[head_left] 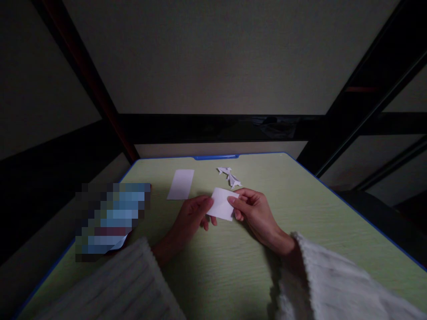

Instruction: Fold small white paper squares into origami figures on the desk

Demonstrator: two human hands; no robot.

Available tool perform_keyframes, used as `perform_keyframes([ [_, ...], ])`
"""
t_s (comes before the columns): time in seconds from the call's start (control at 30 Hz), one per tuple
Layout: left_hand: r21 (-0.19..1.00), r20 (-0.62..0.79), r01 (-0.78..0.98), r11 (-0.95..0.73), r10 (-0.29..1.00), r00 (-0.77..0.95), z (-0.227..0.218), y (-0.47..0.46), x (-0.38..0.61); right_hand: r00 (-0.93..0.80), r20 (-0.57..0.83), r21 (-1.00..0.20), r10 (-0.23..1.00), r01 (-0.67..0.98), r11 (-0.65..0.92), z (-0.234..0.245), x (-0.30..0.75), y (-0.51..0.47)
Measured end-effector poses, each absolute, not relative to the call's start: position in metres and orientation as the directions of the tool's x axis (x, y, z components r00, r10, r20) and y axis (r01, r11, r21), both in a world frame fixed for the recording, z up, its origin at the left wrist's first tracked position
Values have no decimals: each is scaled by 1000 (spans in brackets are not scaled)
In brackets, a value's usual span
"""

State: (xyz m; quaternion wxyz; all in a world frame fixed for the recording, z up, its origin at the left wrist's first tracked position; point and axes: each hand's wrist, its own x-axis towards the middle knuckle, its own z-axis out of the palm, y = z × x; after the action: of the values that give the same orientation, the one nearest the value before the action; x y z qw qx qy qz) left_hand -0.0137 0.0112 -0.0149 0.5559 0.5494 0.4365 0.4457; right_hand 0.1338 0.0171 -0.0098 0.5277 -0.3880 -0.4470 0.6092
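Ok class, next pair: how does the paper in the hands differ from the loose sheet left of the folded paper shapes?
The held paper is pinched by the left hand and right hand, while the loose sheet lies flat on the table, touched by neither. The held paper looks roughly square; the loose sheet looks like a longer rectangle. Both look pale and plain.

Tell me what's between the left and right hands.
White paper, pinched at opposite sides by the left hand and the right hand, in the head view.
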Motion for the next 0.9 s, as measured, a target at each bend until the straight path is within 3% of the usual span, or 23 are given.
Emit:
perform_keyframes([
  [0.23,991,2,130,-18,992,124,-13,13,-15,-177,13,-979,984,-204,-24,-7,133,16],
  [0.5,998,-2,66,3,1000,-15,-8,11,-13,-218,-38,-998,975,-37,-47,-6,131,15],
  [0.77,974,-7,-224,22,998,68,-12,12,-16,-214,27,-959,977,-281,-35,-8,134,17],
  [0.9,976,-29,-214,49,995,95,-10,10,-16,-278,15,-907,960,-408,-104,-11,136,17],
])
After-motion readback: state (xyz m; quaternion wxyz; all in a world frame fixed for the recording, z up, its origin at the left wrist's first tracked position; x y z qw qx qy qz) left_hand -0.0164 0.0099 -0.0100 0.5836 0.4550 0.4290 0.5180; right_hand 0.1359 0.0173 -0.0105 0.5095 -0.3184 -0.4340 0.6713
